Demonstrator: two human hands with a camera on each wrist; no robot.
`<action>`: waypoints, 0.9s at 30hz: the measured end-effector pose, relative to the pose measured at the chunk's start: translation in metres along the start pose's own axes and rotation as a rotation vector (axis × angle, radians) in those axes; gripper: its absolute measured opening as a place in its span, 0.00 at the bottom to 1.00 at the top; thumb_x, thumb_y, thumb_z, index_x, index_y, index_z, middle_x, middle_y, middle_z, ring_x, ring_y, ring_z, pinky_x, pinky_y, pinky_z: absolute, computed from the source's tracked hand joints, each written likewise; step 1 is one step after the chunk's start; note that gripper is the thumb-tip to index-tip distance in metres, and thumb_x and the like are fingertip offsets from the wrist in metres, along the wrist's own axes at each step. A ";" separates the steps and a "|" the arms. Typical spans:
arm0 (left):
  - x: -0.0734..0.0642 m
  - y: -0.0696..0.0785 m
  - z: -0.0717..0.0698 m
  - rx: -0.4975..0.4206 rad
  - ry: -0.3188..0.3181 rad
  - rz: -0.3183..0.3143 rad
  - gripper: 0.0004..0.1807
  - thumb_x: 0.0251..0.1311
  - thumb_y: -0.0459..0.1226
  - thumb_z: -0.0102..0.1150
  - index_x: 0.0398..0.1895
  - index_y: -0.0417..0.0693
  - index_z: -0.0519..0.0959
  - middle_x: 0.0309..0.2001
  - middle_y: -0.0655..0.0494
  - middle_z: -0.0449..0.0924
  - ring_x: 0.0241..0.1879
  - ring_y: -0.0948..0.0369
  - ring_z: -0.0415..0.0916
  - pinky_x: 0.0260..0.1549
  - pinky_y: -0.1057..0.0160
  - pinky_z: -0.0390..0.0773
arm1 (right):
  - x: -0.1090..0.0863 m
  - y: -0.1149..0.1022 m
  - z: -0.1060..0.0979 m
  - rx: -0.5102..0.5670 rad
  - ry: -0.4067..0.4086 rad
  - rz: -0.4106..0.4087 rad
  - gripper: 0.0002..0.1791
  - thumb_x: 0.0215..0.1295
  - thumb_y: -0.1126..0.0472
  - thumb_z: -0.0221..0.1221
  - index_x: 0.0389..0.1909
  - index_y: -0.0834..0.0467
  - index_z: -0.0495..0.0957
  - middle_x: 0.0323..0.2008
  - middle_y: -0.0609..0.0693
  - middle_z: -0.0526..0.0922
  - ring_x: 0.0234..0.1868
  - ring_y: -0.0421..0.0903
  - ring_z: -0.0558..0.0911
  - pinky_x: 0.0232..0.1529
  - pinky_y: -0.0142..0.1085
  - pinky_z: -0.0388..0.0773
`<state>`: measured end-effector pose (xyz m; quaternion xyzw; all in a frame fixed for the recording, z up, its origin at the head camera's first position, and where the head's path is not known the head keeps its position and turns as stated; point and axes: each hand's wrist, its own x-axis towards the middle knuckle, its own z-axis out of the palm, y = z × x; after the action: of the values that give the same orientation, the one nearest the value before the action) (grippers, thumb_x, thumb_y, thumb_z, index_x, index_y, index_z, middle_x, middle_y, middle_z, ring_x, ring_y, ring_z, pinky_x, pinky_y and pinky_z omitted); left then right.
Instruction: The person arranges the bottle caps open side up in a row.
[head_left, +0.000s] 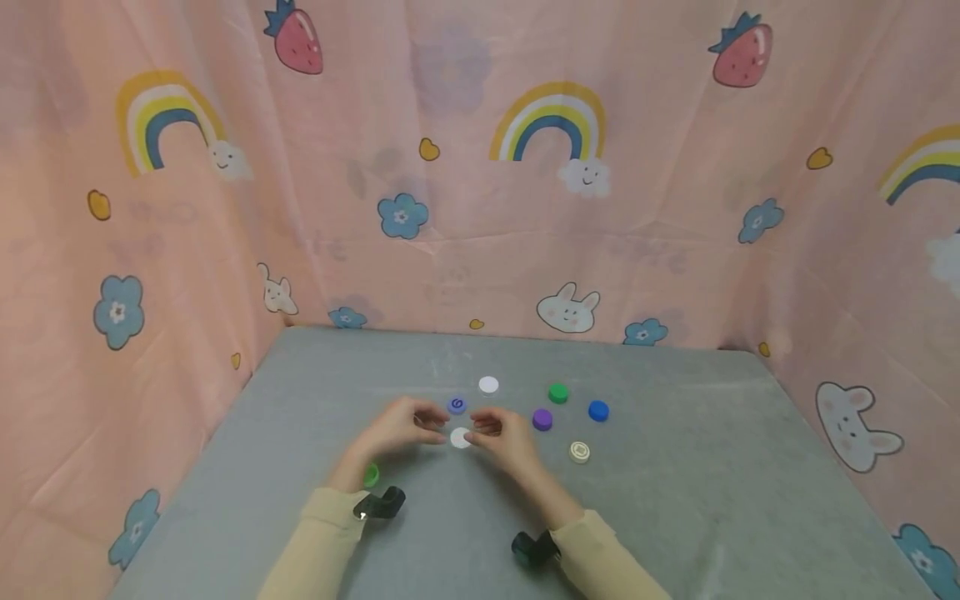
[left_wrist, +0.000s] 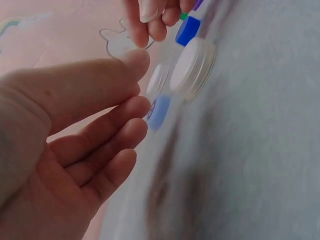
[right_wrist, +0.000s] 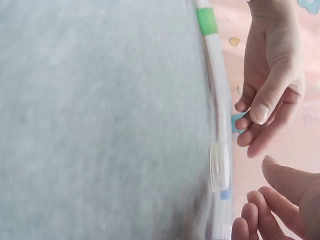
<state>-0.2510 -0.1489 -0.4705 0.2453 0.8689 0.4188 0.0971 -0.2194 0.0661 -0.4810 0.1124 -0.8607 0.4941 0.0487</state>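
A white round cap [head_left: 461,437] with a clear ribbed side lies on the grey table, between the two hands. On its left is my left hand [head_left: 405,425], fingers loosely bent and apart from the cap. My right hand [head_left: 512,440] comes in from the other side, its thumb tip right at the cap's edge in the head view. In the left wrist view, nothing sits between the left thumb and fingers. The right wrist view shows both hands with bare fingertips, beside the cap [right_wrist: 219,166]. Just behind the hands lies a light blue cap [head_left: 457,405] with a dark mark.
Another white cap [head_left: 488,384] lies farther back. To the right are a green cap [head_left: 558,392], a purple cap [head_left: 542,419], a blue cap [head_left: 598,410] and a cream cap [head_left: 579,452]. A light green cap [head_left: 371,475] is partly hidden by the left wrist. Pink curtain [head_left: 480,275] surrounds the table.
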 end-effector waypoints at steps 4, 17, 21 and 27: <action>0.006 0.001 0.008 -0.026 0.004 -0.008 0.19 0.48 0.39 0.71 0.45 0.43 0.82 0.41 0.51 0.85 0.38 0.62 0.80 0.39 0.64 0.79 | -0.001 0.003 -0.003 -0.029 0.011 0.023 0.15 0.50 0.61 0.70 0.40 0.60 0.83 0.35 0.55 0.86 0.35 0.48 0.86 0.36 0.34 0.82; 0.009 -0.003 0.022 -0.056 0.026 -0.012 0.16 0.44 0.32 0.72 0.40 0.41 0.83 0.34 0.54 0.84 0.31 0.66 0.77 0.33 0.68 0.77 | -0.004 0.013 0.001 0.012 -0.063 0.042 0.16 0.50 0.64 0.70 0.39 0.66 0.81 0.34 0.57 0.86 0.33 0.46 0.86 0.33 0.32 0.81; 0.008 -0.005 0.023 -0.053 0.036 0.029 0.16 0.43 0.31 0.72 0.39 0.40 0.83 0.33 0.55 0.84 0.31 0.68 0.77 0.32 0.68 0.77 | -0.004 0.014 0.003 -0.006 -0.080 0.039 0.15 0.50 0.64 0.70 0.39 0.65 0.82 0.33 0.57 0.86 0.32 0.45 0.85 0.33 0.30 0.81; 0.010 -0.005 0.026 -0.043 0.041 -0.005 0.16 0.42 0.32 0.73 0.38 0.43 0.83 0.33 0.55 0.83 0.32 0.66 0.76 0.33 0.69 0.76 | -0.003 0.014 0.005 -0.048 -0.093 0.035 0.16 0.46 0.65 0.72 0.38 0.64 0.82 0.31 0.55 0.85 0.31 0.43 0.84 0.31 0.29 0.80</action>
<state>-0.2515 -0.1290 -0.4904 0.2321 0.8621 0.4422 0.0855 -0.2199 0.0685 -0.4960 0.1189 -0.8756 0.4681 0.0024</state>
